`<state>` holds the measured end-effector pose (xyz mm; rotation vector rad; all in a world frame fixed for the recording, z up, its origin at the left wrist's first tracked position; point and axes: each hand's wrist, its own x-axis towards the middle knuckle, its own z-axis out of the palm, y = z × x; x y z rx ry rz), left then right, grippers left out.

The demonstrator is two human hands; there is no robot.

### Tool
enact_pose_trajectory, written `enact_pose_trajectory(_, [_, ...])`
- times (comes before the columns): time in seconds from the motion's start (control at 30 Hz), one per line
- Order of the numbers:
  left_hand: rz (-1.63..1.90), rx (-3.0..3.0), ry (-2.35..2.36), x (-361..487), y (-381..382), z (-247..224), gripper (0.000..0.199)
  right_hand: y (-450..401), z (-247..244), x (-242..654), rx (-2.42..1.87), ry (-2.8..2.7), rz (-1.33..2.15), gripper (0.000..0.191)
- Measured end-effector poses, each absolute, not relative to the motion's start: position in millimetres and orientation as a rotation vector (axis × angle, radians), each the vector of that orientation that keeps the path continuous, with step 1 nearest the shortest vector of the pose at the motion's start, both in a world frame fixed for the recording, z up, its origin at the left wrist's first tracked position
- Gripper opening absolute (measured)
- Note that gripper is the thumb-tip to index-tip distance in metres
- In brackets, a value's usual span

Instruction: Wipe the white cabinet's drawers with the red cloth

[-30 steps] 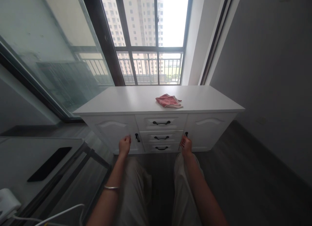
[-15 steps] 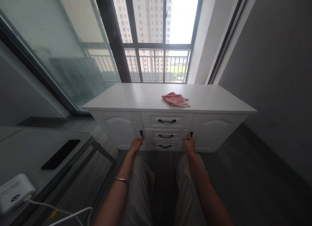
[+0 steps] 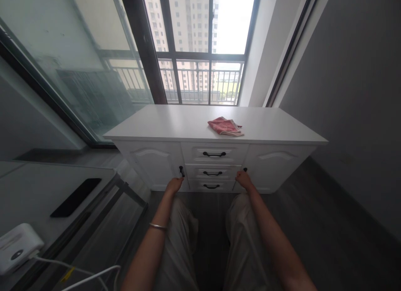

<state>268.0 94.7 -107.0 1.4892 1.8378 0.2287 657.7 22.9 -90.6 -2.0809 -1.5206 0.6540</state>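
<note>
A white cabinet stands in front of me, with two doors and three drawers between them, all closed. My left hand is closed at the lower end of the left door's black handle; what its fingers pinch is too small to make out. Closed over the right door's black handle, my right hand covers most of it, and only the handle's top shows. On the cabinet top lies a folded red and white cloth.
At the left is a pale table with a black phone, a white charger and its cable. A glass door and window rise behind the cabinet. A grey wall bounds the right side.
My right hand has moved up slightly and now hides more of the right door's handle. My left hand has shifted slightly left. The camera view has moved a little.
</note>
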Motion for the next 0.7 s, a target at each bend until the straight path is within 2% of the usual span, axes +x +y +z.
enact_pose_trajectory(0.3, [0.211,1.568,1.807,269,91,-104,0.037,18,-101,619,-1.96,-1.84,0.829,0.039])
enact_pose_trajectory(0.7, [0.23,1.733,1.616,276,82,-105,0.044,16,-103,610,-1.906,-1.965,0.869,0.037])
